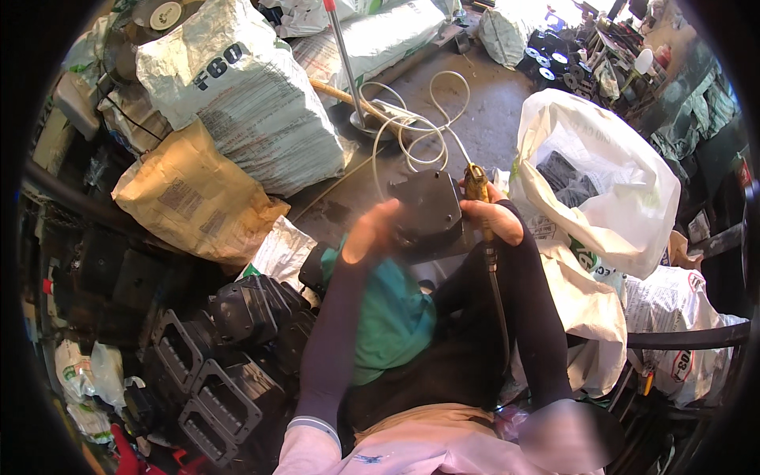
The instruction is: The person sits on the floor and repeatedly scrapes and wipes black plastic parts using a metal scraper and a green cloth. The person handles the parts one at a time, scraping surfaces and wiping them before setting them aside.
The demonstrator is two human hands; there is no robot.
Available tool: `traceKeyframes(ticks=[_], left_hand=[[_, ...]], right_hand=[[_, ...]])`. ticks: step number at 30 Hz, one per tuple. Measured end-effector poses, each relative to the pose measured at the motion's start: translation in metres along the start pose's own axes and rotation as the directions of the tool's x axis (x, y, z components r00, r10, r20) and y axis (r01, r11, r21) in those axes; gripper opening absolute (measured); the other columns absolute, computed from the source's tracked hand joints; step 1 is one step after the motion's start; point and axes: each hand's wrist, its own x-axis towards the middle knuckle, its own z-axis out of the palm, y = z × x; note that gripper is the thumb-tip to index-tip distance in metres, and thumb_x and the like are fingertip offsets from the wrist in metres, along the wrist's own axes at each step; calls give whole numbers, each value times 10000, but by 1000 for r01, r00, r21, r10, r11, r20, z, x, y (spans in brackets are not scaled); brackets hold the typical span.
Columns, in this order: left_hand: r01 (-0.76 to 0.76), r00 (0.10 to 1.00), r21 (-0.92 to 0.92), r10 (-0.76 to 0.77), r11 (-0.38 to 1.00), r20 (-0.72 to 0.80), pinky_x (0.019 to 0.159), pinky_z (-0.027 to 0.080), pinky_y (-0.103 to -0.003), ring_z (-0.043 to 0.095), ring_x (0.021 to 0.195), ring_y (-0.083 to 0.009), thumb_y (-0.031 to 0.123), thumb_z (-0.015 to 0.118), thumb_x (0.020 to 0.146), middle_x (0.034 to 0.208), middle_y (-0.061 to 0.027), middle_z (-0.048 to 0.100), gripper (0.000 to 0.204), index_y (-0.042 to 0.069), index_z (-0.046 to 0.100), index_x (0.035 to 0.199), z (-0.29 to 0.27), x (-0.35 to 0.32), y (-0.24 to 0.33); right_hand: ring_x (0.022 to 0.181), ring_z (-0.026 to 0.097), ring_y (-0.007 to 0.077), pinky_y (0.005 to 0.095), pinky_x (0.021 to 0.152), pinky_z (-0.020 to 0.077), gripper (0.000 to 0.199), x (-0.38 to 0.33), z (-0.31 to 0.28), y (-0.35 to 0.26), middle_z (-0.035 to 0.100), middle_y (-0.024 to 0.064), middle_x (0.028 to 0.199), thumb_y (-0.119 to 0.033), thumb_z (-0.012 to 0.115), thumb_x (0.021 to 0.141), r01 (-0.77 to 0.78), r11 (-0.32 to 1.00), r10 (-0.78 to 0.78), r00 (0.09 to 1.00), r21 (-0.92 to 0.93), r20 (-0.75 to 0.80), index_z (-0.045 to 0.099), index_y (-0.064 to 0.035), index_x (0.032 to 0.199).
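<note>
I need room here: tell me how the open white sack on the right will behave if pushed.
The open white sack will probably crumple, since its rim folds and sags. Its dark contents might spill if it tips, as the mouth gapes.

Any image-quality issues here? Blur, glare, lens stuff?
Head view: left hand smeared, probably by motion; right hand and air gun noticeably crisper. Head view: glare washes out the top edge, right of centre; the black frames at lower left sit in shade. Head view: black fisheye vignette in the corners; smeared patch at lower right, cause unclear.
</note>
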Motion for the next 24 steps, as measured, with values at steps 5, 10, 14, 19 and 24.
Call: traceKeyframes(ticks=[5,10,14,19,24], left_hand=[[-171,974,-213,133,962,-182,873,530,-403,641,981,-240,312,627,913,1091,-90,649,351,58,598,1154,-24,40,3],[-374,891,-340,232,863,-390,807,523,-424,639,905,-253,325,643,898,1009,-86,647,323,60,585,1073,-57,72,10],[-378,910,-381,264,844,-319,750,527,-432,641,888,-266,322,630,901,993,-99,642,326,55,580,1081,-65,74,4],[-398,851,-317,218,861,-479,693,544,-326,664,774,-209,381,538,956,847,-66,674,339,62,651,946,-62,68,-2],[-375,862,-261,231,890,-450,750,561,-391,659,884,-228,294,636,907,985,-72,658,274,86,601,1080,-63,70,-2]], right_hand=[[791,684,199,346,709,535,447,-14,15,-3,668,122,909,-291,697,901,-178,763,-104,915,-622,-389,576,-47,1255],[938,690,404,436,814,530,458,-72,62,15,694,258,984,-259,656,910,-28,506,-101,991,-862,-91,544,-66,1310],[975,651,471,496,849,514,550,-70,87,41,673,291,994,-134,634,896,-20,567,24,1000,-823,-7,420,-106,1402],[865,646,500,539,740,514,400,-46,83,40,669,295,894,-178,629,897,-105,445,-30,991,-890,-132,479,-97,1259],[896,633,514,544,776,507,346,-34,77,21,671,302,900,-238,635,899,-197,437,-46,969,-877,-241,490,-63,1161]])
